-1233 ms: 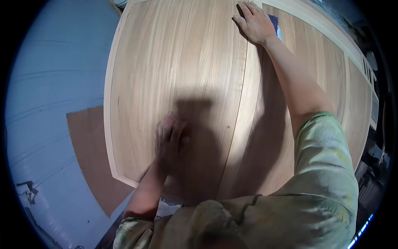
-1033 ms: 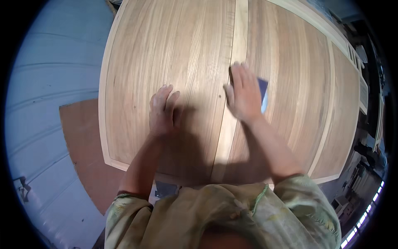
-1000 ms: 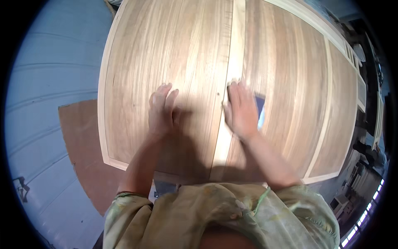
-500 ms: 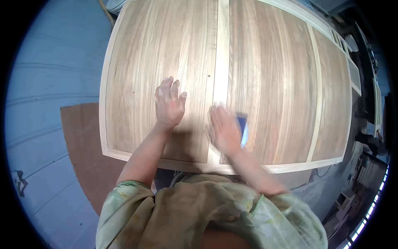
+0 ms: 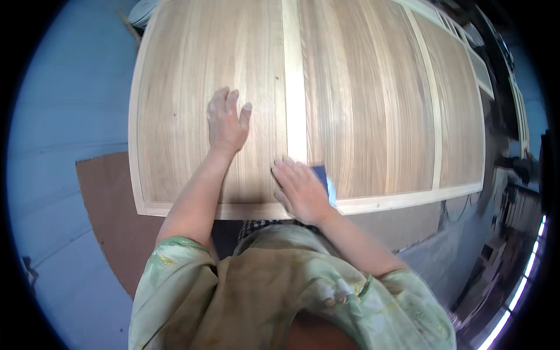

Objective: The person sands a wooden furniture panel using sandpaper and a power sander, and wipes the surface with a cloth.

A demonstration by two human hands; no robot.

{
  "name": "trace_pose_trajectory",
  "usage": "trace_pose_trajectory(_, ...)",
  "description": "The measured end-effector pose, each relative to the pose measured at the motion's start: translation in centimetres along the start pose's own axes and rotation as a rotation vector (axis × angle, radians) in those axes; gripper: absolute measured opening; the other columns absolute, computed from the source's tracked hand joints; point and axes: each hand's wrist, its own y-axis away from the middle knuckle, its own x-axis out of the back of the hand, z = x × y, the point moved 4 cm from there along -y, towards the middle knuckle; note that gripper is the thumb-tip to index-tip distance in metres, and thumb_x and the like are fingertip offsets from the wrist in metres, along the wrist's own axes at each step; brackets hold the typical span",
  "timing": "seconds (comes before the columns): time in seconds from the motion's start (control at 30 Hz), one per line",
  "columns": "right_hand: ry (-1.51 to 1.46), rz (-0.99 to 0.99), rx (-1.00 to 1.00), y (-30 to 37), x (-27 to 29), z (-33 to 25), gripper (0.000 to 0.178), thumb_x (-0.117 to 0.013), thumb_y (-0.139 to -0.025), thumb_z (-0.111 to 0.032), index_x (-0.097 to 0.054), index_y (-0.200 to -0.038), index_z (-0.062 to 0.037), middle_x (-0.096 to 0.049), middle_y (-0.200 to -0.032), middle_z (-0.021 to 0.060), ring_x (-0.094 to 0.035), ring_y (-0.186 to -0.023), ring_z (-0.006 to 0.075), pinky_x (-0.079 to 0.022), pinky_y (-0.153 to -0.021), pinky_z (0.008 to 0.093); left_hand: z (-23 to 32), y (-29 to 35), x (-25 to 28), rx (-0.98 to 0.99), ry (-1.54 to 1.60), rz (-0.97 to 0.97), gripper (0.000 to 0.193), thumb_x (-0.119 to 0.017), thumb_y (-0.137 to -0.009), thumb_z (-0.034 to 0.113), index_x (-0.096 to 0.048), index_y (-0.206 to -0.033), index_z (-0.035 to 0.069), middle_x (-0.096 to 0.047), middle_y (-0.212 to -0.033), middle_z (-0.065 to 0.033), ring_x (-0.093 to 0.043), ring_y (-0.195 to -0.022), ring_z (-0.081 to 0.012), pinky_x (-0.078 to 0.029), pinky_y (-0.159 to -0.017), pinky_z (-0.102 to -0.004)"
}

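Note:
A large wooden panel (image 5: 361,111), its brown-grained boards framed and divided by paler strips, lies flat in front of me. On its left section rests my left hand (image 5: 228,121), open, fingers slightly bent and thumb apart, holding nothing. Close to the near edge, my right hand (image 5: 303,189) presses down over the pale middle strip (image 5: 295,87). Under that palm is a dark blue sheet (image 5: 320,173) that looks like sandpaper. One corner and a light, shiny edge stick out on the right; the rest is hidden by the hand.
Brown board (image 5: 114,201) covers part of the blue-grey floor (image 5: 64,192) at the left. A white bucket-like container (image 5: 142,13) stands beyond the panel's far left corner. Wood pieces (image 5: 487,262) are stacked at the lower right.
My right hand has slid nearer to me along the middle strip with the blue sheet. The left hand stays on the left section, while the whole view has shifted slightly.

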Motion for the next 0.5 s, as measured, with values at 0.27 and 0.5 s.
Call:
trace_pose_trajectory(0.27, -0.161, 0.353, -0.045, -0.3, 1.7, 1.4, 0.046, -0.066, -0.084, -0.015, -0.053, -0.124, 0.0024, -0.052, -0.123, 0.0217, -0.046, -0.126, 0.0416, -0.037, -0.110, 0.0482, 5.3, 7.8, 1.9, -0.129, 0.622, -0.112, 0.060, -0.053, -0.098, 0.037, -0.040, -0.140, -0.003, -0.045, -0.140, -0.0239, -0.038, -0.134, -0.0404, -0.029, -0.113, -0.0493)
trace_pose_trajectory(0.5, -0.193, 0.369, -0.167, 9.1, 7.4, 7.3, 0.043, -0.063, -0.088, -0.013, -0.052, -0.127, 0.0016, -0.052, -0.131, 0.0251, -0.048, -0.123, 0.0437, -0.039, -0.106, 0.0482, 14.3, 16.6, 2.9, -0.538, 0.193, -0.374, 0.082, -0.077, -0.066, 0.031, -0.048, -0.135, -0.003, -0.049, -0.137, -0.0210, -0.043, -0.132, -0.0401, -0.033, -0.110, -0.0534)
